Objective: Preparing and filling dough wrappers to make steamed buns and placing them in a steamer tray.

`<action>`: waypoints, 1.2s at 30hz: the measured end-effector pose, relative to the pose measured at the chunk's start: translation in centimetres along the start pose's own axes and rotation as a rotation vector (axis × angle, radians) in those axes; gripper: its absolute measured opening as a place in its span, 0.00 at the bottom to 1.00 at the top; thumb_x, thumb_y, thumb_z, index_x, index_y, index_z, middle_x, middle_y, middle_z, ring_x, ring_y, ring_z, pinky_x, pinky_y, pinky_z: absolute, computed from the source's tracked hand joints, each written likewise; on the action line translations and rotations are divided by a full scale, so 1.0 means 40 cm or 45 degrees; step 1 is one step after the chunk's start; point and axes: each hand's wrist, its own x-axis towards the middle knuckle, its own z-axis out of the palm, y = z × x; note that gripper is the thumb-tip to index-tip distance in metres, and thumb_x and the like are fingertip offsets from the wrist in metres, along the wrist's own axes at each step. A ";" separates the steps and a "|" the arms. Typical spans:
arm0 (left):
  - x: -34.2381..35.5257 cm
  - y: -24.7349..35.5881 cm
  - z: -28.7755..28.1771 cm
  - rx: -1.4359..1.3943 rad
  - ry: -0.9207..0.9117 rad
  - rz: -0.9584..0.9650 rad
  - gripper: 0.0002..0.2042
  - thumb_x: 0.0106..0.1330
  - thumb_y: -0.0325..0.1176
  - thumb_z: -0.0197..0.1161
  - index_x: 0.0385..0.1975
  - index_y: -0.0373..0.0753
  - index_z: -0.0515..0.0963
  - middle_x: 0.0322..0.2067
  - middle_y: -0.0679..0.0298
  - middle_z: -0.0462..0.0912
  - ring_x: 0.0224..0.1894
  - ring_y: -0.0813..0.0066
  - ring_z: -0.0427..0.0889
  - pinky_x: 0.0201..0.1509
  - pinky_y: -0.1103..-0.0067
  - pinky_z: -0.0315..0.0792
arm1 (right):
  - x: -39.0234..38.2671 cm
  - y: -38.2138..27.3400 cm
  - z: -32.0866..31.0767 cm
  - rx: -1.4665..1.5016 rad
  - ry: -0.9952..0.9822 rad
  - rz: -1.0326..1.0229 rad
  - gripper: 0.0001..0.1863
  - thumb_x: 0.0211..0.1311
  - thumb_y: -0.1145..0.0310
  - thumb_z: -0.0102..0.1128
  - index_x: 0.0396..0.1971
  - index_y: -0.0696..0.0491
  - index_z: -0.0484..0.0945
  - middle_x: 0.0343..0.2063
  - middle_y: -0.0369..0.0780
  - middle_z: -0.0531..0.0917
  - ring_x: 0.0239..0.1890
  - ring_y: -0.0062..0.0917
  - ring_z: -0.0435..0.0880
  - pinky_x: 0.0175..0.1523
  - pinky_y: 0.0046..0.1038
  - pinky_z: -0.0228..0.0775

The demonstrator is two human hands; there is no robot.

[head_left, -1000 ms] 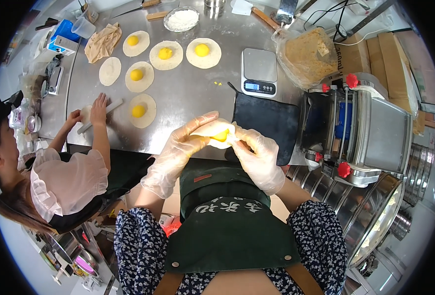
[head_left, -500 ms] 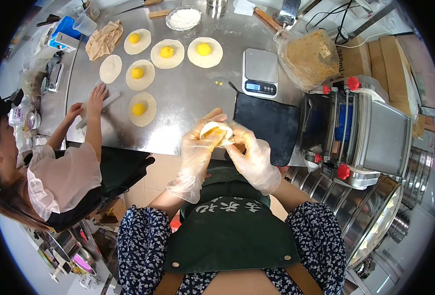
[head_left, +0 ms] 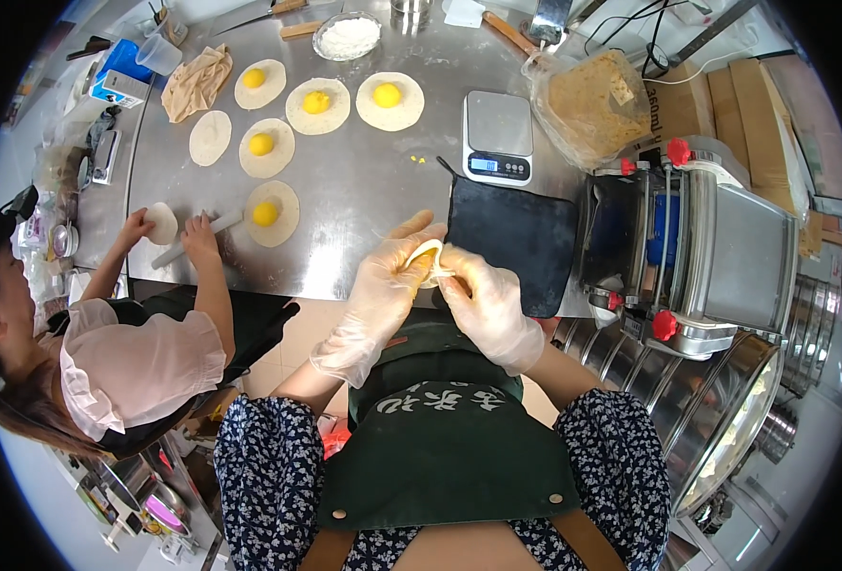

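Note:
My left hand [head_left: 378, 295], in a clear plastic glove, grips a white dough wrapper [head_left: 433, 252] folded up around yellow filling, at the steel table's near edge. My gloved right hand [head_left: 483, 305] has its fingertips pinched on the wrapper's right side. Dough discs topped with yellow balls, such as one [head_left: 288, 226] left of my hands and others [head_left: 409, 109] farther back, lie on the steel table [head_left: 364, 162], beside a plain disc [head_left: 210, 141]. A black mat [head_left: 516, 238] lies just beyond my right hand.
At left a co-worker [head_left: 145, 371] handles a small disc [head_left: 161, 226] and white rolling pin [head_left: 226, 221]. A scale [head_left: 497, 133], flour bowl [head_left: 326, 38], crumpled cloth [head_left: 193, 86] and plastic bag [head_left: 587, 105] are on the table. A roller machine [head_left: 744, 266] stands right, above steel drums [head_left: 668, 409].
The wrapper in my hands has folded further upright, hiding more filling. My left hand has moved inward toward my right. The co-worker's right hand moved up, then back down along the rolling pin.

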 end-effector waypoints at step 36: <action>0.000 -0.004 0.052 0.416 0.279 0.643 0.21 0.67 0.18 0.55 0.60 0.34 0.74 0.68 0.51 0.65 0.66 0.60 0.71 0.65 0.74 0.70 | 0.042 -0.016 -0.004 -0.095 0.197 -0.186 0.17 0.54 0.83 0.67 0.45 0.59 0.80 0.25 0.44 0.85 0.22 0.30 0.85 0.28 0.27 0.75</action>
